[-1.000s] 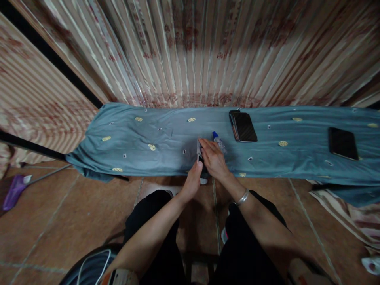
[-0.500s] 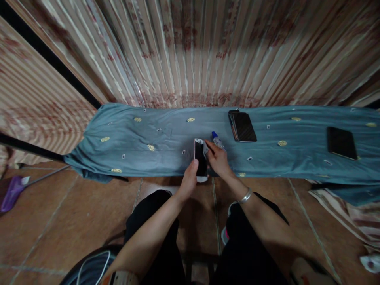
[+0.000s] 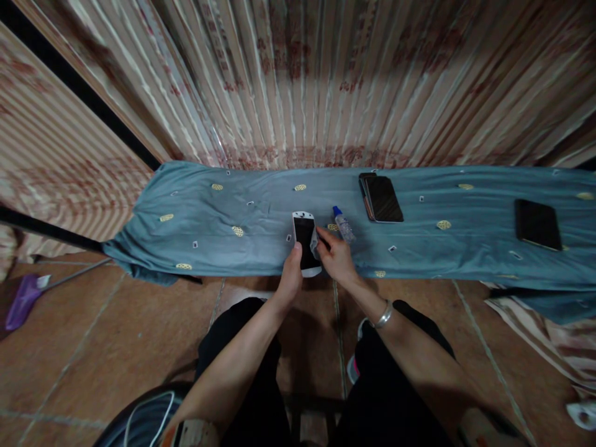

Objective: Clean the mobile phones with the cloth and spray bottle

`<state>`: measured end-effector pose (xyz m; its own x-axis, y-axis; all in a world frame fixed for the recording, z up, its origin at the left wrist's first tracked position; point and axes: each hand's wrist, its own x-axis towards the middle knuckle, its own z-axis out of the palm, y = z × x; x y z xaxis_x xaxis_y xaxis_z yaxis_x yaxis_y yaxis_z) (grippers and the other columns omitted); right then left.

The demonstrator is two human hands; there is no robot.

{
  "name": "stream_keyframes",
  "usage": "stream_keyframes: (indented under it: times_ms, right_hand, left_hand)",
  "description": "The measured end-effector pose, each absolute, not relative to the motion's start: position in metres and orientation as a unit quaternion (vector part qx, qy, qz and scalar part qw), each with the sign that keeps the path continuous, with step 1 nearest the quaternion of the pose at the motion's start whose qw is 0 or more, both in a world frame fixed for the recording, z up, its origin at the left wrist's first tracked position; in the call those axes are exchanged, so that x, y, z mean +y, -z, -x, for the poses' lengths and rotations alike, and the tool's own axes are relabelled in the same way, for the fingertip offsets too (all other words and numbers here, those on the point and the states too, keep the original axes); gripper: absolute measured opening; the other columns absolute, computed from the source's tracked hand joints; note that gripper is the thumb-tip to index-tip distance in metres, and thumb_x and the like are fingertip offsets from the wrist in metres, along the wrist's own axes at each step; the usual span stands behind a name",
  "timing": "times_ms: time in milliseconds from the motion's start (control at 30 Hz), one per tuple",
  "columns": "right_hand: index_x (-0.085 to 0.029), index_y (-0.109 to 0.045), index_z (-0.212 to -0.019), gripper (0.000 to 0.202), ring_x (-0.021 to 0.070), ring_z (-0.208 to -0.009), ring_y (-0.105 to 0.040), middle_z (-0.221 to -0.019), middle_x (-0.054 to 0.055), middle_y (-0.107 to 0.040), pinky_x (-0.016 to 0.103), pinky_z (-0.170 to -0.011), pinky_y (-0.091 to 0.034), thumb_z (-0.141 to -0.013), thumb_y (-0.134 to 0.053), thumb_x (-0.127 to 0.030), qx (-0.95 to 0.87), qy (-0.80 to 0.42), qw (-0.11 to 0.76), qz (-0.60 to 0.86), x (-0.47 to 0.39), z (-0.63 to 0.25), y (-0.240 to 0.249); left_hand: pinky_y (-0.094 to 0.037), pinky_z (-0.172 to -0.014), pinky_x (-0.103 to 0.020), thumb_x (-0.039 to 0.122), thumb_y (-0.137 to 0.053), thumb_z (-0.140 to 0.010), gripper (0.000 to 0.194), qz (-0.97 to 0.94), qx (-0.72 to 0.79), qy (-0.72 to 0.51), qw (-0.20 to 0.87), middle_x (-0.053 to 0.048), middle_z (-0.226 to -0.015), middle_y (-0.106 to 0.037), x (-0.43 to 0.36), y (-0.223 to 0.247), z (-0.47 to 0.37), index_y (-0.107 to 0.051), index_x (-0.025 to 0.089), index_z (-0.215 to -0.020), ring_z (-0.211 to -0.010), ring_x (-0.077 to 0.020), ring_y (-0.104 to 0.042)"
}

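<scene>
My left hand grips the lower left edge of a white phone with a dark screen, held face up over the near edge of a blue-grey patterned cloth. My right hand pinches a small grey wipe against the phone's right side. A silver bracelet sits on my right wrist. A small clear bottle with a blue cap lies on the cloth just right of the phone.
Two stacked dark phones lie further right on the cloth, and a black phone lies at the far right. Striped curtains hang behind. A purple mop head rests on the brown tiled floor at left. My knees in black trousers are below.
The phone was edge-on under my right hand; it has turned screen up and shifted slightly left. My right hand has slid off to the phone's right side with the wipe.
</scene>
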<state>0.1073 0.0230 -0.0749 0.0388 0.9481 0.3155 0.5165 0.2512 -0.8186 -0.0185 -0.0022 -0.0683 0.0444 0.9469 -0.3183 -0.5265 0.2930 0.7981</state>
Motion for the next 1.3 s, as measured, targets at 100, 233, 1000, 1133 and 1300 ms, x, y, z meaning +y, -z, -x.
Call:
stream_keyframes:
  times_ms: [100,233,1000,1133,1300]
  right_hand:
    - [-0.019,-0.066,-0.130,0.043,0.0279,-0.112,-0.070,-0.122,0.010,-0.074,0.046,-0.100,-0.054,-0.090,-0.053,-0.024,-0.658,-0.248,0.435,0.562,0.016,-0.101,0.076]
    - [-0.020,-0.064,-0.133,0.043,0.0271,-0.110,-0.071,-0.121,0.010,-0.074,0.044,-0.098,-0.055,-0.093,-0.050,-0.024,-0.683,-0.234,0.419,0.550,0.008,-0.096,0.076]
    - [-0.010,-0.066,-0.125,0.039,0.0286,-0.098,-0.063,-0.110,0.016,-0.072,0.043,-0.093,-0.055,-0.098,-0.038,-0.013,-0.833,-0.022,0.279,0.477,-0.006,-0.106,0.066]
    - [-0.009,-0.066,-0.125,0.037,0.0279,-0.100,-0.062,-0.112,0.016,-0.072,0.041,-0.093,-0.055,-0.098,-0.041,-0.012,-0.839,0.008,0.267,0.474,-0.004,-0.109,0.064]
    - [-0.008,-0.066,-0.125,0.036,0.0270,-0.100,-0.062,-0.112,0.017,-0.072,0.041,-0.093,-0.055,-0.099,-0.042,-0.013,-0.835,0.023,0.265,0.482,0.001,-0.113,0.061]
  left_hand:
    - [-0.043,-0.111,-0.040,0.056,-0.061,-0.085,0.050,-0.261,0.453,-0.559,0.644,-0.012,-0.115,-0.075,0.005,0.066,0.024,-0.072,0.014,-0.111,-0.128,-0.0266,-0.058]
    - [-0.046,-0.105,-0.037,0.057,-0.058,-0.087,0.051,-0.248,0.466,-0.563,0.636,-0.012,-0.102,-0.077,0.013,0.062,0.028,-0.074,0.011,-0.101,-0.116,-0.0256,-0.066]
    - [-0.052,-0.090,-0.032,0.054,-0.048,-0.094,0.048,-0.191,0.430,-0.546,0.693,-0.008,-0.080,-0.075,0.012,0.041,0.025,-0.071,0.013,-0.087,-0.093,-0.0210,-0.072]
    - [-0.052,-0.092,-0.032,0.054,-0.048,-0.094,0.048,-0.172,0.422,-0.541,0.707,-0.008,-0.086,-0.076,0.012,0.041,0.023,-0.071,0.012,-0.092,-0.099,-0.0212,-0.071]
    - [-0.052,-0.093,-0.034,0.053,-0.046,-0.096,0.048,-0.167,0.410,-0.536,0.719,-0.008,-0.088,-0.076,0.010,0.040,0.020,-0.072,0.013,-0.092,-0.103,-0.0220,-0.070]
